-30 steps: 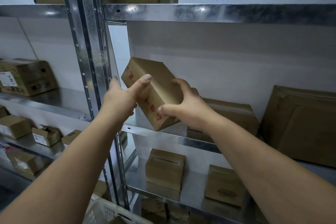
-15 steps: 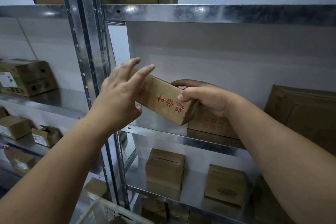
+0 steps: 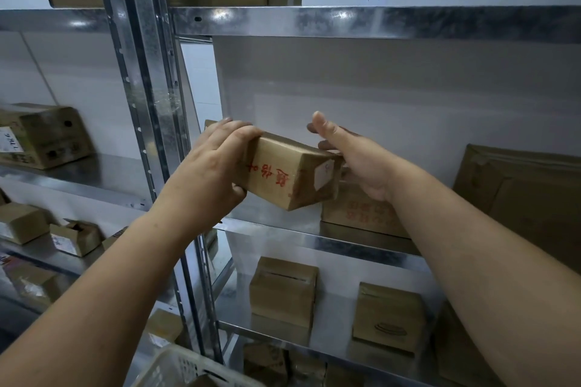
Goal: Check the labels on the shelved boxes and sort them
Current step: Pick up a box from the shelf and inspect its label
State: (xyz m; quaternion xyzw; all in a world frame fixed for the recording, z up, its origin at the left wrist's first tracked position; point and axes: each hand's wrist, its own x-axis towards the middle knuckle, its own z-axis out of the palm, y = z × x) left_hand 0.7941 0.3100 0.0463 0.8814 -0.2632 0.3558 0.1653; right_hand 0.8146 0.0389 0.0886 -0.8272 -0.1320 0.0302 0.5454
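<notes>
Take the galvanised steel upright (image 3: 147, 135) as your reference; everything that counts lies to its right. Farthest from it a big flat carton (image 3: 518, 198) of dull brown cardboard leans at the back of the shelf (image 3: 276, 231). Nearer the upright a red-printed box (image 3: 364, 214) rests on that shelf. Above it, and closest to the upright, the small oblong box (image 3: 283, 173) is held in the air. Its long axis runs away from the upright and dips toward you at the far end. It is plain matt corrugated card with sharp edges and red characters along the near side. Your left hand (image 3: 213, 166) grips the end next to the upright, fingers curled over the top and thumb underneath. Your right hand (image 3: 355, 160) is at the other end, loosely open with the thumb lifted clear and its fingers behind the box, apparently only touching it. The left hand therefore seems to carry the weight. The white label (image 3: 323, 174) is on the end face by your right palm, angled toward you, its writing too small to read.
</notes>
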